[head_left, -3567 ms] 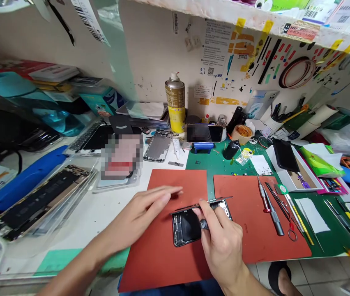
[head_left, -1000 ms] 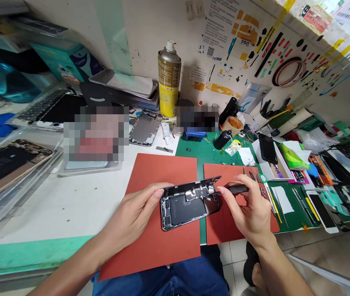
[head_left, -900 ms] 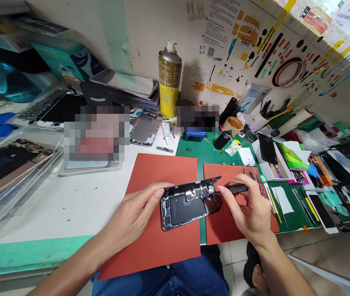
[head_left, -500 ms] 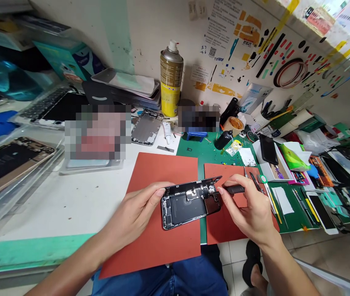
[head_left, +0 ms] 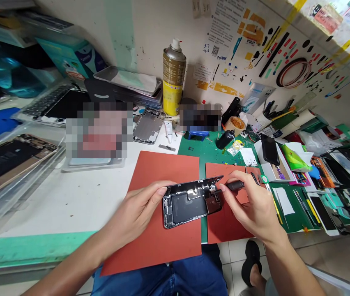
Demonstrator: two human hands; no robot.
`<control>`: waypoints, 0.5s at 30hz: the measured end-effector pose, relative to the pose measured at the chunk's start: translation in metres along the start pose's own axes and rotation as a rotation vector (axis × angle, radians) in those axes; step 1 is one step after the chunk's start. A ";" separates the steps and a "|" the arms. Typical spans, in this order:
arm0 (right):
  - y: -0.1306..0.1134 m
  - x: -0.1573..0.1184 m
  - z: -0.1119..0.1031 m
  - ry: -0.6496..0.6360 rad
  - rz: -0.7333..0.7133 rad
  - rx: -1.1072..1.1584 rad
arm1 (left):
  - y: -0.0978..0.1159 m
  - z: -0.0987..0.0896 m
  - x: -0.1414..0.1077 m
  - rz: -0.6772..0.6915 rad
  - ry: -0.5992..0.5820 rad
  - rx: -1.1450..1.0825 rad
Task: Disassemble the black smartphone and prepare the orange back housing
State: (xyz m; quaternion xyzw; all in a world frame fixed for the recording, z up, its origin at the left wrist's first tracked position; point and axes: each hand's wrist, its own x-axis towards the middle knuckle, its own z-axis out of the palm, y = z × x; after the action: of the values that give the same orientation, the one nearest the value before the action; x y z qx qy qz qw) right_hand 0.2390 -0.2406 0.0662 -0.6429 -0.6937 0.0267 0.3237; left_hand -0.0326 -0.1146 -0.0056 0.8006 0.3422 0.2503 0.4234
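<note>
An opened smartphone (head_left: 187, 209) is tilted above the red mats, its dark battery and inner parts showing. Its screen (head_left: 193, 185) is lifted along the far long edge. My left hand (head_left: 141, 203) grips the phone's left end, thumb on top, at the screen and frame. My right hand (head_left: 252, 201) is closed on a dark-handled tool (head_left: 235, 186), held between thumb and fingers. The tool points at the phone's right end, near the gap between screen and body. Its tip is too small to make out.
Red mats (head_left: 153, 250) lie on a white and green bench. Behind stands a yellow spray can (head_left: 174, 78). To the right are tweezers, pens, a white phone (head_left: 321, 213) and a box with a dark phone (head_left: 270, 150). Phone housings (head_left: 148, 125) lie at the left and back.
The view has shifted slightly. Both hands keep their hold on the phone and the tool, with hardly any movement between them.
</note>
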 end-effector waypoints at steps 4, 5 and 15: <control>0.000 0.001 0.003 0.046 -0.003 -0.066 | 0.001 0.000 0.001 0.002 0.002 -0.005; 0.000 0.001 0.004 0.055 -0.010 -0.088 | 0.001 0.000 0.001 0.001 0.002 -0.005; 0.002 -0.002 0.001 0.168 0.059 -0.121 | -0.002 0.001 0.000 0.022 0.007 0.003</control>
State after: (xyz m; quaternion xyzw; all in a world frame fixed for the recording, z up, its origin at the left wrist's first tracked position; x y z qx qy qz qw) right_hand 0.2398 -0.2417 0.0635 -0.6812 -0.6453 -0.0597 0.3406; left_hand -0.0325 -0.1144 -0.0078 0.8041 0.3352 0.2574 0.4180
